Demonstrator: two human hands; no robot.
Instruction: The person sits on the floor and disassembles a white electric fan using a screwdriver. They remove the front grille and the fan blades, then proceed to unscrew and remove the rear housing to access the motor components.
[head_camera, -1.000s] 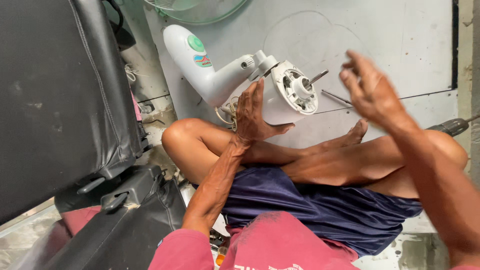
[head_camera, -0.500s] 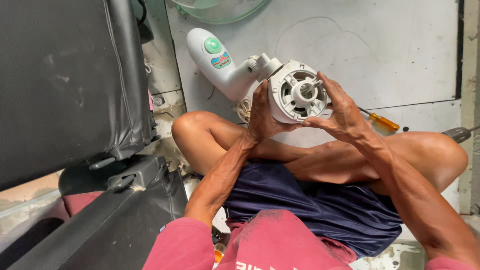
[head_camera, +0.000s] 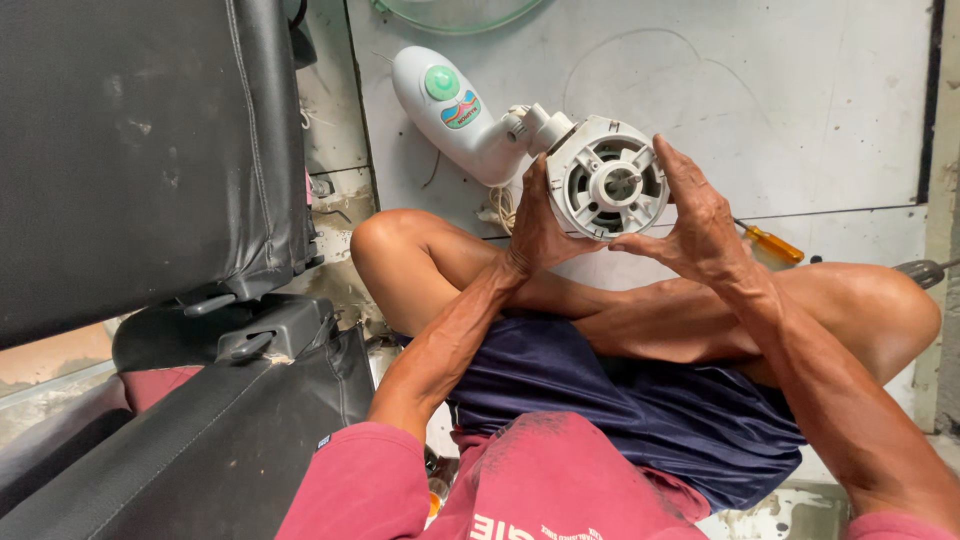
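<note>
Fan motor housing (head_camera: 610, 190) cradled between left hand (head_camera: 540, 215) and right hand (head_camera: 695, 220), both curled around rim, shaft end turned up towards the face; orange-handled screwdriver (head_camera: 770, 243) lying just beside.

1. A grey metal sheet (head_camera: 800, 110) covers the floor ahead, scuffed, with a faint circle scratched on it.
2. Black car seats (head_camera: 140, 150) fill the left side.
3. Rough concrete (head_camera: 335, 190) shows between seats and sheet.
4. Even daylight, soft shadows.
</note>
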